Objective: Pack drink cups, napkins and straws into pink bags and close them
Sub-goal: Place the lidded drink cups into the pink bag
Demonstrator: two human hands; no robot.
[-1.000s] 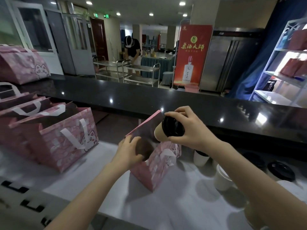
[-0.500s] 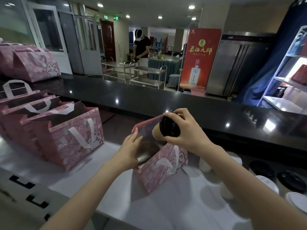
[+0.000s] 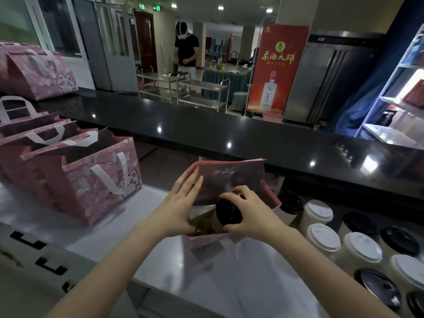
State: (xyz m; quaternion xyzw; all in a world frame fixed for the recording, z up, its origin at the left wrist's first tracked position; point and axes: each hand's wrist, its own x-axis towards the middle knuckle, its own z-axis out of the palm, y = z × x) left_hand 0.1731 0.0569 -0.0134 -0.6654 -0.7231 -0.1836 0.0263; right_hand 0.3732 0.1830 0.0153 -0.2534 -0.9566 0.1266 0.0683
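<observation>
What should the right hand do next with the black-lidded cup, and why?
Probably lower the cup straight down to the bottom of the pink bag. The right hand grips its black lid, the cup is only partly inside, and the left hand presses the bag's mouth open.

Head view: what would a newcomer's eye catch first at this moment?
At centre, the right hand grips a black-lidded cup in the mouth of a pink bag, whose flap the left hand presses back. Rows of lidded cups stand at right. Open pink cat-print bags stand at left.
</observation>
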